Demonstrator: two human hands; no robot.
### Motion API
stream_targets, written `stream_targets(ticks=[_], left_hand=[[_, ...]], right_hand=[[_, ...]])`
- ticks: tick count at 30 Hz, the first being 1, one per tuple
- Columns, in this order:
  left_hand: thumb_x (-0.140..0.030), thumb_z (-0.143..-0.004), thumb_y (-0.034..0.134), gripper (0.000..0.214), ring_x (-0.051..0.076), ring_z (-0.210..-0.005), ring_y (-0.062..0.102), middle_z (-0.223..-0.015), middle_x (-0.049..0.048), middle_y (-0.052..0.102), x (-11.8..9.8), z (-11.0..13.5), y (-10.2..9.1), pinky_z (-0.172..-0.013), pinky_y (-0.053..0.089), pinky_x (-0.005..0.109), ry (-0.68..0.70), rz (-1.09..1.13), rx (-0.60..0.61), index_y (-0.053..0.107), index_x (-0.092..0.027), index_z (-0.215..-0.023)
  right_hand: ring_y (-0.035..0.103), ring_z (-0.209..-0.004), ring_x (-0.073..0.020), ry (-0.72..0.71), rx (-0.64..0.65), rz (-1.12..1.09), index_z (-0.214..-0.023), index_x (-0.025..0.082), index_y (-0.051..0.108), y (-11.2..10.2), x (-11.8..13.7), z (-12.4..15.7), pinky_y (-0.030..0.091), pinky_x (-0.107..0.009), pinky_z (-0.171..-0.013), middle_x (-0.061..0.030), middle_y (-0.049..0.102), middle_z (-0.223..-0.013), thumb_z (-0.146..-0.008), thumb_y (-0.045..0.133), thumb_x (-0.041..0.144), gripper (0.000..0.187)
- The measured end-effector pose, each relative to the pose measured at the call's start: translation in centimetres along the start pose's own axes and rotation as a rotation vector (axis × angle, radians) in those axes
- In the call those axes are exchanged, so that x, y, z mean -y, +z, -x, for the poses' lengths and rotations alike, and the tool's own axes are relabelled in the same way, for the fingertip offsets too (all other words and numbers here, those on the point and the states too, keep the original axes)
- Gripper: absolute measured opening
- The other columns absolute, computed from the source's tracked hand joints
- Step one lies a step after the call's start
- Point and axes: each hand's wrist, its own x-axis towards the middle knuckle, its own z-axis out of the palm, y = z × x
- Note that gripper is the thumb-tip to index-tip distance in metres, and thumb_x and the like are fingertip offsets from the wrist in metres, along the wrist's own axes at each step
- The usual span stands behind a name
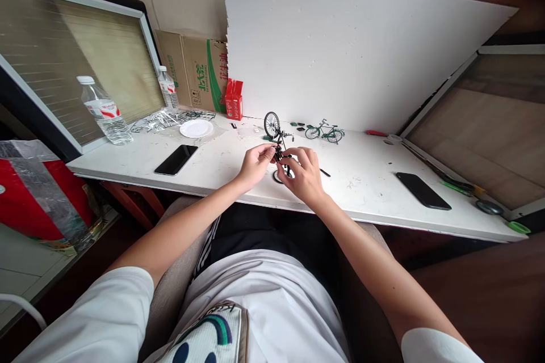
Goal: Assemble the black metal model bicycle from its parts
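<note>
Between my two hands is a black model bicycle point(280, 137), one wheel point(271, 124) pointing away from me and the other near my fingers. My left hand point(257, 164) pinches its dark middle part from the left. From the right, my right hand point(303, 173) has bent fingers closed at the same part, above the near wheel; whether a small piece sits in its fingertips is hidden. Behind and to the right stands a finished-looking green model bicycle point(326, 131). Small dark green pieces point(297, 125) lie between the two bicycles.
On the left are a phone point(176, 159), a white round lid point(196, 128), a water bottle point(104, 110) and a red box point(234, 100). Another phone point(423, 190) lies right, near a green-handled tool point(457, 188). A thin black stick point(325, 172) rests beside my right hand. A white board point(340, 51) stands behind.
</note>
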Motion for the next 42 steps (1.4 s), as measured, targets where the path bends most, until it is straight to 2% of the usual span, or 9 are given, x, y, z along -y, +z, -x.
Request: stream_targets(ticks=[6,11,18,24,30,34,42], left_hand=[[-0.067,-0.088,0.074,0.059,0.018,-0.084,0.067,-0.096,0.0101,0.076,0.7,-0.1,-0.1,-0.082,0.056,0.033,-0.026,-0.001,-0.016,0.076,-0.012,-0.112],[-0.069,-0.089,0.072,0.061,0.018,-0.083,0.066,-0.094,0.0096,0.075,0.9,-0.4,-0.4,-0.083,0.055,0.033,-0.038,-0.029,-0.016,0.076,-0.012,-0.111],[-0.066,-0.087,0.075,0.055,0.018,-0.083,0.067,-0.093,0.0085,0.074,1.1,-0.6,-0.6,-0.083,0.055,0.033,-0.085,0.02,0.007,0.076,-0.014,-0.104],[-0.062,-0.086,0.079,0.054,0.019,-0.09,0.07,-0.1,0.0094,0.075,0.5,-0.7,-0.6,-0.091,0.058,0.037,-0.144,0.112,0.029,0.075,-0.014,-0.11],[-0.042,-0.078,0.092,0.053,0.021,-0.099,0.072,-0.104,0.01,0.076,0.2,-0.5,-0.7,-0.098,0.056,0.039,-0.17,0.142,0.093,0.073,-0.015,-0.119],[-0.042,-0.078,0.092,0.053,0.02,-0.095,0.072,-0.098,0.0078,0.076,0.4,-0.4,-0.7,-0.096,0.057,0.039,-0.197,0.173,0.084,0.072,-0.016,-0.12],[-0.04,-0.079,0.091,0.05,0.019,-0.093,0.072,-0.098,0.0071,0.075,0.7,-0.8,-1.2,-0.1,0.056,0.042,-0.187,0.176,0.061,0.072,-0.015,-0.118]], right_hand=[[0.059,-0.115,-0.0298,-0.061,0.087,0.047,-0.107,0.022,0.067,-0.2,-0.1,0.0,0.045,-0.044,-0.091,-0.0126,0.071,-0.119,-0.103,0.058,0.023,0.01],[0.056,-0.122,-0.0328,-0.096,0.162,0.04,-0.116,0.021,0.066,-0.3,-0.3,0.0,0.044,-0.046,-0.095,-0.0148,0.068,-0.127,-0.104,0.061,0.034,0.018],[0.052,-0.128,-0.0343,-0.043,0.251,0.005,-0.118,0.023,0.064,-0.7,0.0,-0.4,0.046,-0.048,-0.097,-0.0149,0.064,-0.134,-0.105,0.058,0.03,0.016],[0.05,-0.134,-0.0351,0.023,0.237,-0.045,-0.119,0.024,0.063,-0.7,-0.1,-0.5,0.048,-0.049,-0.096,-0.0162,0.061,-0.141,-0.107,0.054,0.03,0.016],[0.053,-0.129,-0.0343,0.053,0.214,-0.053,-0.121,0.023,0.061,-0.2,-1.0,-0.2,0.049,-0.049,-0.095,-0.0162,0.062,-0.14,-0.108,0.054,0.029,0.017],[0.054,-0.126,-0.034,0.054,0.215,-0.061,-0.119,0.023,0.063,-0.2,-0.8,-0.2,0.05,-0.049,-0.094,-0.0155,0.063,-0.138,-0.107,0.057,0.031,0.016],[0.052,-0.133,-0.0328,0.018,0.187,-0.146,-0.126,0.026,0.062,-0.3,-0.6,-0.2,0.048,-0.052,-0.108,-0.0135,0.062,-0.141,-0.105,0.062,0.036,0.023]])
